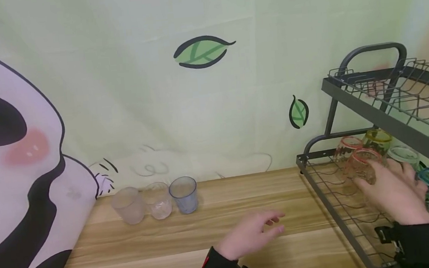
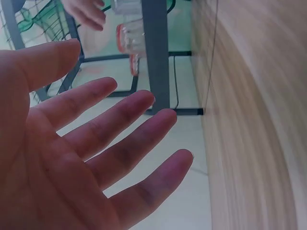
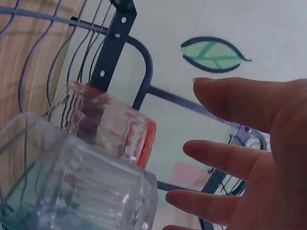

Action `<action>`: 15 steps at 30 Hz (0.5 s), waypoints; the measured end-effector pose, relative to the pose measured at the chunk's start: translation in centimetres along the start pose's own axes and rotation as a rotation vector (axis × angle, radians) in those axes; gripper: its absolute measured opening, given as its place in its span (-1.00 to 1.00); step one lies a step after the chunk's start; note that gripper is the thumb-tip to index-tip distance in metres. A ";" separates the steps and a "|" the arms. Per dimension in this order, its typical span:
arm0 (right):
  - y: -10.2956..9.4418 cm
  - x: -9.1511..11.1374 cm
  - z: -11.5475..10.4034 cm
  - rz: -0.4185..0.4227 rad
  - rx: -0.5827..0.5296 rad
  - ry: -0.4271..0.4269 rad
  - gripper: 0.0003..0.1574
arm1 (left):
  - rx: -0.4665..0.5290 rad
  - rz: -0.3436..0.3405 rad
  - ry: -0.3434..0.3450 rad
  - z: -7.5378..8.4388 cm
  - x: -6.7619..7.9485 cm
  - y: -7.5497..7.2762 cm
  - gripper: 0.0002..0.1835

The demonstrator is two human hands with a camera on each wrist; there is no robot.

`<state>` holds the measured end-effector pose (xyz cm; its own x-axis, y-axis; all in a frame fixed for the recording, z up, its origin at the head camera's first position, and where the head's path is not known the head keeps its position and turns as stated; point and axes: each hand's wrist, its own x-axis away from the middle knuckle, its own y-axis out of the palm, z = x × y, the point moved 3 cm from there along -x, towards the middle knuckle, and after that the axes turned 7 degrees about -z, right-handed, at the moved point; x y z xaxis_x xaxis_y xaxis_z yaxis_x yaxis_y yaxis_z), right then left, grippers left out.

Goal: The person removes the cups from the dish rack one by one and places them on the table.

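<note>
Near spread fingers of R. hand [image 1: 399, 192]: red-rimmed clear glass tumbler [image 1: 360, 164] on black metal wire rack [image 1: 331, 209], prob. for drainage. L. hand [image 1: 246, 234] empty, fingers spread, above wooden tabletop [image 1: 286, 255].

Three cups [image 1: 158, 202] on your table [image 1: 298, 216], left of frame; rack [image 1: 389, 121] at right, more cups [image 1: 359, 167] on lower shelf [image 1: 330, 207] behind your right hand [image 1: 397, 188]; left hand [image 1: 248, 235] lower centre.
</note>
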<state>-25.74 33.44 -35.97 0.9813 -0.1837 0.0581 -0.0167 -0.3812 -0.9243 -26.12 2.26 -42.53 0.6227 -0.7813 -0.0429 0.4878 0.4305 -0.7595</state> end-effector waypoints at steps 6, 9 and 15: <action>-0.9 -1.1 0.7 -0.112 -0.019 0.152 0.10 | -0.048 -0.024 0.031 0.7 -0.3 1.0 -0.57; -1.1 -1.4 0.9 -0.175 -0.023 0.178 0.17 | -0.054 -0.035 0.047 1.1 -0.4 1.4 -0.56; -1.2 -1.2 1.2 -0.154 -0.044 0.189 0.15 | -0.095 -0.058 0.061 1.7 -0.6 1.8 -0.53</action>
<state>-26.67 35.24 -35.40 0.9197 -0.2847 0.2705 0.1182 -0.4562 -0.8820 -24.59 4.31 -42.81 0.5552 -0.8310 -0.0348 0.4595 0.3413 -0.8200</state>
